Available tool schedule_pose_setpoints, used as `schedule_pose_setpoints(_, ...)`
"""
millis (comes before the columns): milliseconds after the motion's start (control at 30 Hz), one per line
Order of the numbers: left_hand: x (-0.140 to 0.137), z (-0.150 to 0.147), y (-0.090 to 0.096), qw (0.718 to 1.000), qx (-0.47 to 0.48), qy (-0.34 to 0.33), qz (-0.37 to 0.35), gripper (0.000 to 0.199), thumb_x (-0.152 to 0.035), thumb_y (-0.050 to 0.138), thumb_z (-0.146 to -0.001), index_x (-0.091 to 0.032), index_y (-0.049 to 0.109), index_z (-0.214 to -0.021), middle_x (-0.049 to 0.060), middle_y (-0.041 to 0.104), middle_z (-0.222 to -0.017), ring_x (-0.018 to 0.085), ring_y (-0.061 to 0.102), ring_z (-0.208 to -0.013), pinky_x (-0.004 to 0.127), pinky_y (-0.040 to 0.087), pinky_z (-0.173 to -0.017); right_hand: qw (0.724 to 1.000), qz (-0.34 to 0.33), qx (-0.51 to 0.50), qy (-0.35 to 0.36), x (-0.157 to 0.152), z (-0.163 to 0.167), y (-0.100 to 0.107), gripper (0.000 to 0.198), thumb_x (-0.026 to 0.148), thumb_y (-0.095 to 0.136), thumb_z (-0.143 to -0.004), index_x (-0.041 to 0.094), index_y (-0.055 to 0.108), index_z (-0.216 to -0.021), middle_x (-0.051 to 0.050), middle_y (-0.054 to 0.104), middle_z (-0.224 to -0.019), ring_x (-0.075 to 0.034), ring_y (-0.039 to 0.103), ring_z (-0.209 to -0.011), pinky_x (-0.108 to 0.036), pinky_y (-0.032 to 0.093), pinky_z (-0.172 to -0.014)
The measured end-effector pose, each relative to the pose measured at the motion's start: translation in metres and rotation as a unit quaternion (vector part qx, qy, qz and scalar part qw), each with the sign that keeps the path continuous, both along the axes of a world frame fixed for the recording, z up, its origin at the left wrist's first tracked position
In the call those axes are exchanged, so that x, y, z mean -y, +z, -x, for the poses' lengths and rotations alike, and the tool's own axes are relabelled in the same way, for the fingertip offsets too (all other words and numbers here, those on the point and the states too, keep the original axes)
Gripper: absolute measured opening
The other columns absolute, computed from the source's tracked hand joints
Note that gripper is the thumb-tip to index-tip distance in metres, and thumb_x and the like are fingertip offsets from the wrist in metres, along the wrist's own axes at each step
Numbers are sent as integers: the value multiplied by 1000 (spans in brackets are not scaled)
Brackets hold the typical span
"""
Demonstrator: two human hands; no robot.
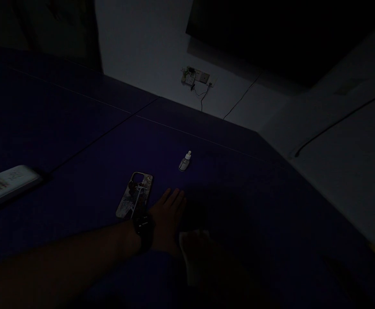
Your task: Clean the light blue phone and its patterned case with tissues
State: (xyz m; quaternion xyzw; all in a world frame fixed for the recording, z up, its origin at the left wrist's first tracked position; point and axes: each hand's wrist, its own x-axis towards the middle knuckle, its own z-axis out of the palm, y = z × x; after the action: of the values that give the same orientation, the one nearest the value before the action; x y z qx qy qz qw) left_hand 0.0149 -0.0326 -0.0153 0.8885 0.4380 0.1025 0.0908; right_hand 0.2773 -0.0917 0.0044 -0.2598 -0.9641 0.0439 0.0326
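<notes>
The picture is very dark. My left hand (166, 221), with a black watch (143, 229) on its wrist, lies palm down on a dark blue surface (87, 180), fingers stretched out. Close beside it is a phone case (128, 201) with a printed pattern and a camera cut-out; my wrist covers its lower corner. Beyond my fingertips a small clear dropper bottle (184, 164) with a white top lies on its side. My right hand (207, 246), deep in shadow, is over a white cloth (192, 274), gripping or pressing it; cloth or paper is hard to tell.
A white oblong object (10, 182) with coloured marks lies at the left edge. Behind the blue surface rises a pale wall (142, 47) with sockets (203, 77), plugs and hanging cables (242, 96). A large black screen (255, 38) hangs above.
</notes>
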Motion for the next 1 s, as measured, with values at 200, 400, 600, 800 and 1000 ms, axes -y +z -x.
schedule_pose_setpoints(200, -4, -6, -7, 1000, 3, -6, -3, 119, -77, 63, -71, -3, 27, -157, 25, 19, -166, 42, 9, -156, 59, 7, -126, 998, -59, 4, -14, -24, -15, -5, 67, 26, 42, -104, 28, 13, -164, -3, 38, -162, -25, 41, -147, -46, 42, -119)
schedule_pose_setpoints(400, -8, -12, -19, 999, -7, 38, -7, 85, -54, 56, -92, -10, 27, -158, 21, 25, -165, 40, 20, -154, 61, 14, -125, 997, -57, -18, -51, -65, -9, -16, 68, 29, 37, -106, 21, 4, -164, -8, 25, -168, -26, 29, -153, -51, 28, -126)
schedule_pose_setpoints(600, -4, -11, -26, 998, -20, 42, -42, 95, -61, 59, -89, -9, 22, -160, 20, 18, -167, 38, 12, -156, 60, 10, -126, 999, -23, -33, 9, -71, -8, -21, 59, 27, 37, -106, 33, 18, -162, 1, 39, -162, -19, 41, -148, -43, 34, -124)
schedule_pose_setpoints(800, -6, -15, -29, 998, -26, 47, -33, 99, -61, 59, -90, -12, 13, -162, 19, 20, -167, 41, 16, -155, 62, 9, -126, 992, -73, -74, -75, -82, -8, -29, 61, 26, 32, -108, 27, 8, -164, -5, 30, -166, -23, 33, -151, -50, 29, -125)
schedule_pose_setpoints(1000, -7, -18, -28, 996, -47, 67, -37, 77, -38, 63, -94, -12, 30, -159, 18, 25, -166, 38, 22, -154, 57, 12, -127, 998, -12, -46, -33, -82, -11, -26, 57, 30, 31, -108, 31, 15, -163, -1, 34, -165, -22, 34, -151, -47, 35, -123)
